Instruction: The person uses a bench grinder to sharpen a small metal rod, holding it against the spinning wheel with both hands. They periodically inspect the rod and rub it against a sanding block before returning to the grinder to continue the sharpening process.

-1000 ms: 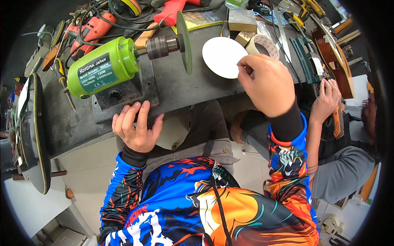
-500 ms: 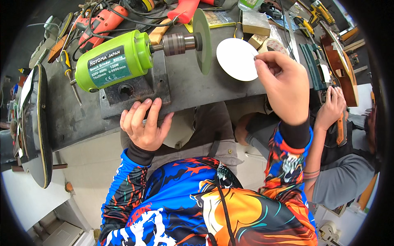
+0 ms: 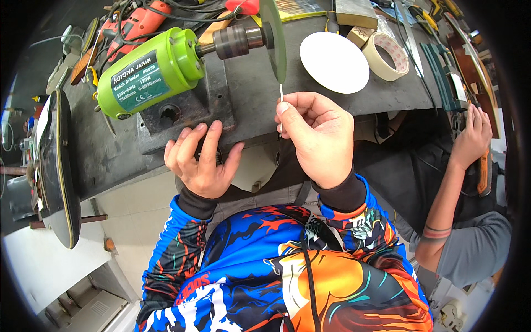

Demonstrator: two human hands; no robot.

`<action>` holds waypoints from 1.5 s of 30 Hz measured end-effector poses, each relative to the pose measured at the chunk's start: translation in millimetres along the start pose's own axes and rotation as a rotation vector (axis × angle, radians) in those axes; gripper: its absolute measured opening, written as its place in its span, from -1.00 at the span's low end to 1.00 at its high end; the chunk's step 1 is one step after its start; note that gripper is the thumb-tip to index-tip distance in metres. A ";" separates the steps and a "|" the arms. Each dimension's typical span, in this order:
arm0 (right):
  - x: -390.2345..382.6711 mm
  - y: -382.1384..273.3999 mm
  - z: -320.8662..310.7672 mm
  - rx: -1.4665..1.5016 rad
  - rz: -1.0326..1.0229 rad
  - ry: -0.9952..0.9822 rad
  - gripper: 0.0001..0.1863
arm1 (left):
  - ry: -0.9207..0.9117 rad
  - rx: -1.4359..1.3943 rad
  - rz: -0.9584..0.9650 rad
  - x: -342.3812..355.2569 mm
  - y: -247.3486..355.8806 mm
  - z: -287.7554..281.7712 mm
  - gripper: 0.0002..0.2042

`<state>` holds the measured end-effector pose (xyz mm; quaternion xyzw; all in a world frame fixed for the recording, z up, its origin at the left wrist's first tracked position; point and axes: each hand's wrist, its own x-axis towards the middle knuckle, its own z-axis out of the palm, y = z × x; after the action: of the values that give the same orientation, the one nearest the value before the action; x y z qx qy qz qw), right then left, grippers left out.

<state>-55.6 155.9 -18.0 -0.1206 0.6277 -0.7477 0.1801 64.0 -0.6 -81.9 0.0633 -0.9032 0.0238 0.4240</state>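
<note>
A green bench grinder stands on a black metal base on the dark workbench. Its shaft and chuck carry a thin grey-green disc, seen nearly edge-on. Fingers spread, my left hand rests on the front edge of that base. Pinched between thumb and fingers of my right hand is a thin, pale rod, held upright. Its upper end meets or nearly meets the disc's lower edge; whether they touch I cannot tell. A white round plate lies flat to the right of the disc.
Beside the plate sit a tape roll and metal block. Red power tools with black cables lie at the back left. A skateboard-like board stands far left. Another person's hand works at the right.
My right hand has moved left from above the white plate to just below the disc, bringing the thin rod to the disc's edge. My left hand stays on the base.
</note>
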 end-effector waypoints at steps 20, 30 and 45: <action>1.6 -0.1 2.5 -0.014 -0.013 0.015 -0.86 | 0.024 -0.006 0.000 -2.1 0.3 3.6 -0.42; 2.8 -0.1 0.3 -0.015 0.001 -0.025 -0.82 | 0.026 -0.003 0.006 -0.7 0.4 3.0 -0.41; 4.3 -0.6 1.5 -0.009 -0.002 -0.008 -0.85 | 0.028 -0.001 0.004 -0.8 0.0 3.2 -0.41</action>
<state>-59.0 152.8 -17.3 -0.1252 0.6301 -0.7446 0.1812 62.1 -0.9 -84.5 0.0611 -0.8973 0.0251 0.4365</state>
